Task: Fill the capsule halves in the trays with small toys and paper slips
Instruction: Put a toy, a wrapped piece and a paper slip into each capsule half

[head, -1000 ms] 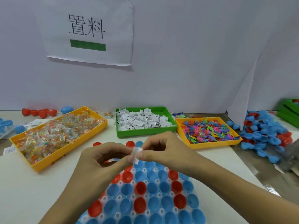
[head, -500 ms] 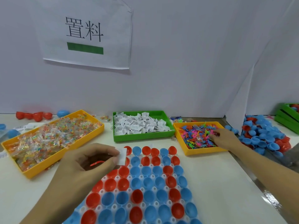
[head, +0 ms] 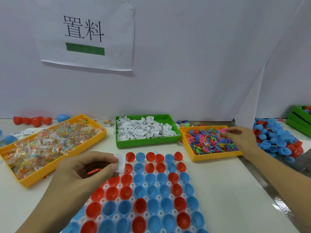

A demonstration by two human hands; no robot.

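- The white tabletop (head: 223,190) is carrying everything in front of you, with a white backdrop behind it bearing a paper sign (head: 85,34)
- The white capsule tray (head: 144,197) is lying at the near middle, its sockets holding red and blue capsule halves (head: 139,179) with their open sides up
- A long yellow bin (head: 50,145) of small wrapped toys is sitting at an angle to the left of the tray
- A green bin (head: 146,132) of paper slips is sitting beyond the tray, in the middle
- A second yellow bin (head: 210,142) of bright plastic toy figures is standing just beside it on the right, and a loose heap of blue and red halves (head: 277,140) is piling up further right
- Your left hand (head: 84,172) is hovering over the tray's far left corner, its grip pinching a white paper slip (head: 121,163) between thumb and forefinger, with something red tucked in the palm
- Your right hand (head: 239,137) is reaching into the figure bin, fingertips curling down among the figures; whether that grip is grasping one, you cannot tell
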